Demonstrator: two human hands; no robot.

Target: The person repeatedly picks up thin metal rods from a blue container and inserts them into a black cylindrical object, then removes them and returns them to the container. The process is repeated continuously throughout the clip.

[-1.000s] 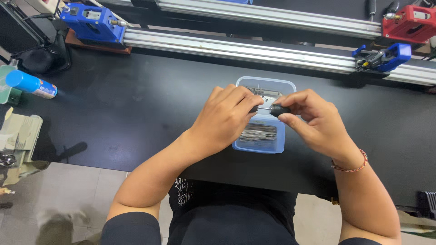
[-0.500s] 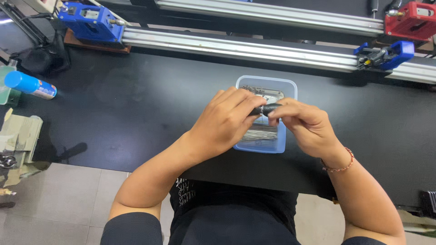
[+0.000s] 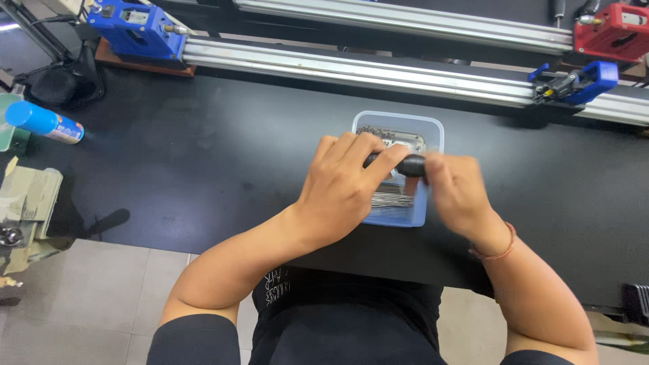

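Holding: left hand [image 3: 346, 189] curled over one end of a short black cylindrical part [image 3: 404, 164]; right hand [image 3: 460, 192], blurred, closed on the other end.
Place: the part sits just above the clear blue plastic tray [image 3: 433, 128] of thin metal pins.
Advice: keep both grips firm and the part over the tray.
Surface: black worktop [image 3: 203, 155], aluminium rail [image 3: 351, 71] behind, blue spray can [image 3: 44, 123] far left, tiled floor below.

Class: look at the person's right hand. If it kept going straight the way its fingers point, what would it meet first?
The right hand points left along the dark rod, so it would probably meet the left hand first, gripping the rod above the blue tray. Depth is unclear.
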